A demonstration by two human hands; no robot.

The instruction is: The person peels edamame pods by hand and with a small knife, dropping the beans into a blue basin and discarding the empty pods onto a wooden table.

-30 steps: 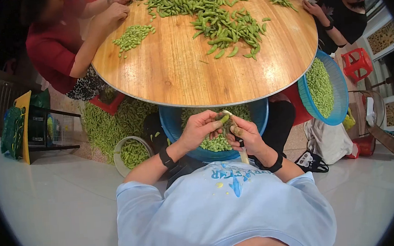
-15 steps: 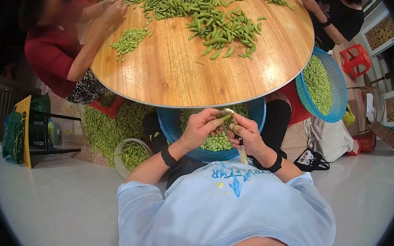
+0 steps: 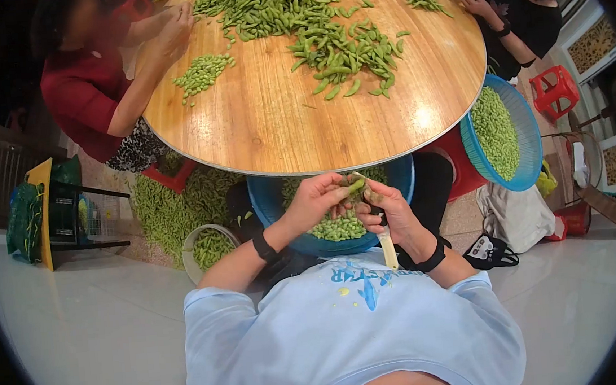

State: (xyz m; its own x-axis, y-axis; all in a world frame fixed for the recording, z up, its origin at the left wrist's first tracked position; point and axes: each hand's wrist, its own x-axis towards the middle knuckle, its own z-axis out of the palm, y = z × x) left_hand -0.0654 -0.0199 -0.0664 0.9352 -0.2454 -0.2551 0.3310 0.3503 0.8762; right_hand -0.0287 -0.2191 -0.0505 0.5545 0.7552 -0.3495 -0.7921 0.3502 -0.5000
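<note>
My left hand [image 3: 317,200] pinches a green bean pod [image 3: 356,186] just below the table's near edge. Close against it on the right, my right hand [image 3: 390,211] is closed round a knife with a dark grip and a pale part [image 3: 388,250] that points down toward my shirt. The fingertips of both hands meet at the pod. Under them, a blue basin [image 3: 261,196] in my lap holds shelled green beans [image 3: 336,228].
A round wooden table [image 3: 245,125] bears a pile of pods [image 3: 344,52] and shelled beans [image 3: 203,74]. A blue basket [image 3: 527,132] of beans stands right, a white bucket [image 3: 192,263] of pods left. People sit at both sides.
The knife's pale part has swung down and to the right, and my right hand has turned slightly. The pod is still between my hands. The view has shifted a little.
</note>
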